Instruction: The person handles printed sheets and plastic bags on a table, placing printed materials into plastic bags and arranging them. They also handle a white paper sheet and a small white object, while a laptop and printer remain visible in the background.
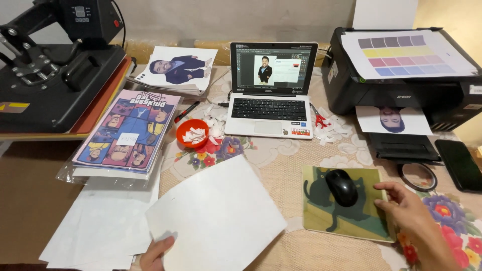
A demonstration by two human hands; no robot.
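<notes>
My left hand (155, 252) grips the near edge of a blank white sheet of paper (216, 216) that lies tilted on the table. My right hand (414, 216) rests with spread fingers on the right part of a green mouse pad (321, 221) printed with a dark cat shape, holding nothing. A black computer mouse (341, 186) sits on the pad just left of my fingers. Beyond stands an open white laptop (268, 108) showing a picture of a person.
A black printer (401, 85) at right has a printed sheet (394, 120) coming out and a colour test page on top. A black heat press (55, 75) stands at left. Stacks of prints (125, 133), an orange bowl (192, 133), tape roll (418, 176), phone (459, 163), scissors (320, 120).
</notes>
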